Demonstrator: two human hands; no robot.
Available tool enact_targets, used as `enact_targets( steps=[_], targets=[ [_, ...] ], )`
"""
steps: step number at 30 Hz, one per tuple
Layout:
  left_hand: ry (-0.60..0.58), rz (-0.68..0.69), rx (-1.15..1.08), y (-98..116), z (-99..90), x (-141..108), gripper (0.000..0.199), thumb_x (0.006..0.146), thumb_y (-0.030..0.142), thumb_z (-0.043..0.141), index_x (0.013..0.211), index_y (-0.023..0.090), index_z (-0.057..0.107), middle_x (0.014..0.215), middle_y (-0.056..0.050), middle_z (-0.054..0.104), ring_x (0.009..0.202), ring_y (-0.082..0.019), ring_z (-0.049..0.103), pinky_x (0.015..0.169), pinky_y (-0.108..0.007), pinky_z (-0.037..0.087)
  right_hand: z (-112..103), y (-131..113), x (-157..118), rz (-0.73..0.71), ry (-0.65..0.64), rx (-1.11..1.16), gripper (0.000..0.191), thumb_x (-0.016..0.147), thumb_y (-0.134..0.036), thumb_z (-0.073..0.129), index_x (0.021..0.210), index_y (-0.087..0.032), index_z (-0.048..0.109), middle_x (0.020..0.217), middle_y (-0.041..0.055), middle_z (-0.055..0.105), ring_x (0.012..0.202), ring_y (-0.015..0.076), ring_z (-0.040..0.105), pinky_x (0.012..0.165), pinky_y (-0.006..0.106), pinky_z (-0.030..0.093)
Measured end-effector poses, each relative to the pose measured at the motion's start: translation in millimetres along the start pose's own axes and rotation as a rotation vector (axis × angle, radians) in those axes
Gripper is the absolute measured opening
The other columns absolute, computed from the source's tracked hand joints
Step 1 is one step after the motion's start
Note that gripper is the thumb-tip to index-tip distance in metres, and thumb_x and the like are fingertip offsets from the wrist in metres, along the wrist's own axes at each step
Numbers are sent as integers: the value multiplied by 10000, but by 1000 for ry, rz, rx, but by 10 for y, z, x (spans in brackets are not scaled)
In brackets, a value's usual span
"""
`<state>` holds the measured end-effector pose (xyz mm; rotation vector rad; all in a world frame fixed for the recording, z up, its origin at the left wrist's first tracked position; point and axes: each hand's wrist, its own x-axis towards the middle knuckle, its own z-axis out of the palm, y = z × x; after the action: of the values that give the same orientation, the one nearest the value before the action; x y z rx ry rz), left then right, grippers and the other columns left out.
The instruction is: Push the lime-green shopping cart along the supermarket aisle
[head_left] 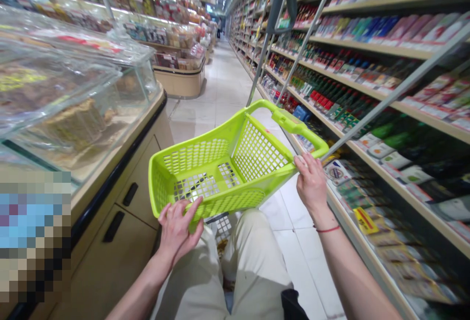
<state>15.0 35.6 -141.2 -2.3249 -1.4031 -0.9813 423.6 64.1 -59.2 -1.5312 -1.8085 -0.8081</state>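
Observation:
A lime-green plastic shopping basket (216, 201) with perforated walls sits tilted before my legs, with nothing inside. My left hand (180, 226) holds its near rim toward the left end, fingers over the edge and thumb lower on the outside. My right hand (311, 179) is closed around the right corner, just below the thick green loop handle (293, 123). A grey pole (259, 67) rises behind the basket to a dark grey loop. Another grey bar (396, 95) slants up to the right from near the handle. Part of the floor shows through the basket's base.
Glass display bins (135, 85) on a beige cabinet (139, 163) stand close on the left. Tall shelves (367, 94) of packaged goods line the right. A white tiled aisle (223, 72) runs ahead, with a distant person (219, 27) in it. A pixelated patch covers the lower left.

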Motion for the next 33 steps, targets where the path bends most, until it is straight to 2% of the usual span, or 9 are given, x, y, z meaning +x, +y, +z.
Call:
enact_targets(
  steps=[11, 16, 19, 22, 25, 30, 33],
  targets=[
    [-24, -49, -44, 16, 1, -18, 602, 800, 306, 605, 1396, 293, 519, 1073, -76, 591, 1064, -262, 547, 1077, -464, 253, -65, 493, 234, 106, 26, 8, 515, 798, -21, 434, 1228, -211, 643, 1350, 101, 611, 1318, 288, 512, 1130, 584, 362],
    [-32, -42, -29, 12, 7, -15, 612, 795, 320, 608, 1399, 297, 513, 1062, -74, 592, 1053, -265, 548, 1067, -465, 260, -11, 352, 157, 90, 53, 32, 517, 814, -19, 430, 1245, -214, 640, 1370, 110, 596, 1332, 285, 502, 1127, 565, 379],
    [-12, -37, -34, 10, -3, -5, 619, 801, 310, 603, 1411, 291, 500, 1059, -75, 589, 1055, -264, 549, 1067, -464, 259, 12, 198, 69, 26, 32, 46, 543, 814, -7, 443, 1269, -237, 628, 1386, 102, 587, 1350, 270, 488, 1123, 543, 401],
    [1, -7, -27, -2, -16, 4, 644, 795, 297, 613, 1425, 286, 480, 1050, -74, 591, 1037, -262, 555, 1059, -460, 265, 4, 151, 38, -3, 2, 57, 557, 814, -8, 453, 1280, -262, 622, 1385, 85, 591, 1347, 254, 493, 1122, 530, 413],
    [3, 7, -18, -24, -19, 7, 683, 783, 288, 622, 1444, 302, 449, 1050, -68, 595, 1016, -262, 559, 1051, -459, 274, -16, 260, 93, 5, 10, 47, 519, 815, -20, 462, 1244, -246, 647, 1355, 87, 614, 1324, 252, 518, 1117, 521, 424],
    [16, 32, -4, -35, -5, 11, 748, 779, 290, 621, 1484, 317, 373, 1048, -73, 588, 1016, -277, 554, 1039, -476, 279, -29, 577, 270, 88, 62, 40, 441, 818, -42, 466, 1160, -204, 693, 1276, 103, 660, 1262, 262, 568, 1103, 520, 438],
    [16, 14, -20, -23, 1, 17, 756, 786, 290, 614, 1492, 337, 348, 1046, -69, 587, 1020, -278, 554, 1042, -478, 274, -21, 652, 320, 130, 60, 69, 439, 799, -42, 469, 1140, -189, 704, 1266, 109, 663, 1256, 270, 570, 1087, 506, 459]
  ],
)
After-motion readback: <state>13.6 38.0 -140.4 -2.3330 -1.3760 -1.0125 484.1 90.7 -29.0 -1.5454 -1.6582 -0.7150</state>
